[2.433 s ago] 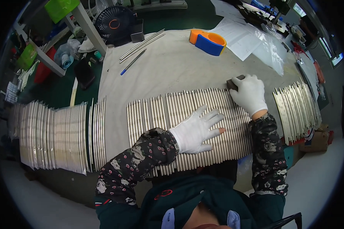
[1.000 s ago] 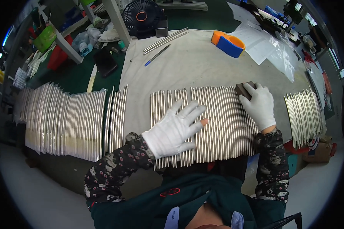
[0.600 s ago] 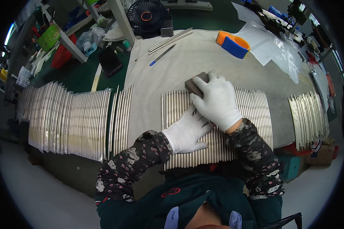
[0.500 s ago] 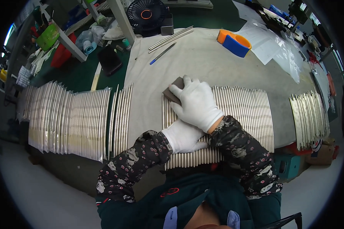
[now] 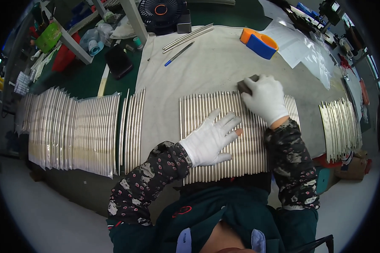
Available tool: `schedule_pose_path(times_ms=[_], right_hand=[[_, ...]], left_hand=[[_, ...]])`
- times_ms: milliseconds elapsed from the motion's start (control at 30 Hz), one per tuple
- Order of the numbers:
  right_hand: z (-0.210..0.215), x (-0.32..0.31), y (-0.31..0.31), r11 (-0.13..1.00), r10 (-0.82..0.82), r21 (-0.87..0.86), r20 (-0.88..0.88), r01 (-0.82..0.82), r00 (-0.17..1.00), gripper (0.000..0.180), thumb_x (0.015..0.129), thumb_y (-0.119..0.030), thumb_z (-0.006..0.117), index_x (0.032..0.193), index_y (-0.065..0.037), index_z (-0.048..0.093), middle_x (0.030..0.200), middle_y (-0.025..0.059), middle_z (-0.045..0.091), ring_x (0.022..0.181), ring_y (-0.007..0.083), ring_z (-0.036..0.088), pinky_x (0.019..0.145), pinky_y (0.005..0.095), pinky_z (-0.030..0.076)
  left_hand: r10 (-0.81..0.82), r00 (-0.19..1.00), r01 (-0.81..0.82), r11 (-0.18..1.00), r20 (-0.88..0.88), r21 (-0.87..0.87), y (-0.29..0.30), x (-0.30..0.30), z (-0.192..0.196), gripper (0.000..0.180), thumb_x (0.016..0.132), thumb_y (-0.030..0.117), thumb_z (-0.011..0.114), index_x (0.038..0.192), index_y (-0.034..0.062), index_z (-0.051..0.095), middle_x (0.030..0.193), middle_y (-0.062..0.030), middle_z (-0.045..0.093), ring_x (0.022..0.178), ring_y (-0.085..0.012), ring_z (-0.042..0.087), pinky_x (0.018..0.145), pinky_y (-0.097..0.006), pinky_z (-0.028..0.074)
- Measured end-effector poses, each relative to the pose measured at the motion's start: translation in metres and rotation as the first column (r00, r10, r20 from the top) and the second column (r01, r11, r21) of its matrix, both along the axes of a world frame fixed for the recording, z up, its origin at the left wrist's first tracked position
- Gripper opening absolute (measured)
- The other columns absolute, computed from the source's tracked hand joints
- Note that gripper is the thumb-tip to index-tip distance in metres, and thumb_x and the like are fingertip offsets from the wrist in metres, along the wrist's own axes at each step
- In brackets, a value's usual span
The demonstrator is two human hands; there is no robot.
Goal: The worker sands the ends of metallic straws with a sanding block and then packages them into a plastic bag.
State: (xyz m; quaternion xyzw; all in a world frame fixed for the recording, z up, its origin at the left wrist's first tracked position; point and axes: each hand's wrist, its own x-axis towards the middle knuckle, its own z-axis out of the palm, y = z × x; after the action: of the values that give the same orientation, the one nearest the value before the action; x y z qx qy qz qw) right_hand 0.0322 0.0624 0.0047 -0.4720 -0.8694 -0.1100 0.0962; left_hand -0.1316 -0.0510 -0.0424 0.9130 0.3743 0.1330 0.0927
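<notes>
A row of thin, shiny metal rods [image 5: 223, 156] lies side by side in front of me, on a grey cloth. My left hand [image 5: 211, 139], in a white glove with a bare fingertip showing, rests flat on the rods with its fingers spread. Farther right, my gloved right hand [image 5: 266, 99] grips a dark grey-brown block [image 5: 247, 84], perhaps a sanding sponge. The block sits at the far ends of the rods, towards the right of the row. My right palm hides part of the block and some rods.
Plastic-wrapped rods [image 5: 76, 130] and loose rods [image 5: 134, 130] lie at left; another bundle [image 5: 340, 128] lies at right. Toward the back are a pen [image 5: 179, 54], a few rods [image 5: 188, 38], an orange-and-blue tape ring [image 5: 261, 45], a black fan [image 5: 161, 14] and plastic sheets [image 5: 312, 69].
My right hand has moved right along the rods' far ends, carrying the block. It no longer crosses my left hand, whose fingers now show spread on the rods.
</notes>
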Motion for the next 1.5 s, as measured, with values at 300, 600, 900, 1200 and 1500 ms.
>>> schedule_pose_path(times_ms=[300,600,900,1200,1500], right_hand=[[-0.017,0.193,0.008,0.889,-0.444,0.079,-0.098,0.451,0.891,0.046,0.074,-0.039,0.061,0.112,-0.014,0.061,0.106,0.0202,0.057,0.099,0.0346,0.054,0.080,0.0421,0.045],[-0.021,0.220,-0.030,0.949,-0.157,0.238,-0.220,0.209,0.963,0.033,0.075,-0.018,0.066,0.103,-0.002,0.060,0.114,0.0187,0.053,0.103,0.0350,0.050,0.087,0.0412,0.042],[-0.044,0.219,-0.106,0.999,-0.010,-0.031,-0.489,-0.006,0.872,0.018,0.066,-0.001,0.065,0.083,-0.007,0.059,0.082,0.0050,0.057,0.077,0.0244,0.054,0.069,0.0344,0.043],[-0.044,0.227,-0.113,0.992,0.032,-0.094,-0.487,-0.089,0.873,0.019,0.063,-0.002,0.065,0.079,-0.009,0.058,0.086,0.0039,0.056,0.081,0.0240,0.053,0.070,0.0351,0.043],[-0.041,0.226,-0.111,0.985,0.059,-0.109,-0.506,-0.131,0.861,0.014,0.063,-0.009,0.067,0.074,-0.009,0.059,0.094,0.0055,0.058,0.087,0.0246,0.053,0.074,0.0359,0.043]], left_hand=[[-0.014,0.994,0.008,0.998,-0.107,-0.063,0.001,-0.003,0.008,0.067,0.076,0.040,0.058,0.129,0.0045,0.037,0.139,-0.0186,0.029,0.131,-0.0326,0.025,0.107,-0.052,0.014],[0.427,0.876,-0.446,0.894,0.224,0.040,-0.031,-0.041,0.016,0.064,0.089,0.052,0.038,0.131,0.0034,0.037,0.133,-0.0202,0.039,0.127,-0.0384,0.031,0.104,-0.052,0.020],[0.618,0.710,-0.615,0.778,0.336,-0.132,-0.050,-0.062,-0.026,0.049,0.091,0.033,0.047,0.128,0.0002,0.041,0.128,-0.0186,0.045,0.120,-0.0329,0.042,0.102,-0.039,0.031],[0.616,0.750,-0.627,0.778,0.241,-0.041,-0.049,-0.060,-0.026,0.049,0.093,0.034,0.045,0.128,-0.0002,0.041,0.128,-0.0188,0.045,0.119,-0.0322,0.043,0.101,-0.039,0.032],[0.632,0.736,-0.638,0.767,0.242,-0.062,-0.050,-0.058,-0.025,0.044,0.092,0.024,0.047,0.129,0.0008,0.040,0.130,-0.0157,0.044,0.121,-0.0296,0.041,0.103,-0.037,0.030]])
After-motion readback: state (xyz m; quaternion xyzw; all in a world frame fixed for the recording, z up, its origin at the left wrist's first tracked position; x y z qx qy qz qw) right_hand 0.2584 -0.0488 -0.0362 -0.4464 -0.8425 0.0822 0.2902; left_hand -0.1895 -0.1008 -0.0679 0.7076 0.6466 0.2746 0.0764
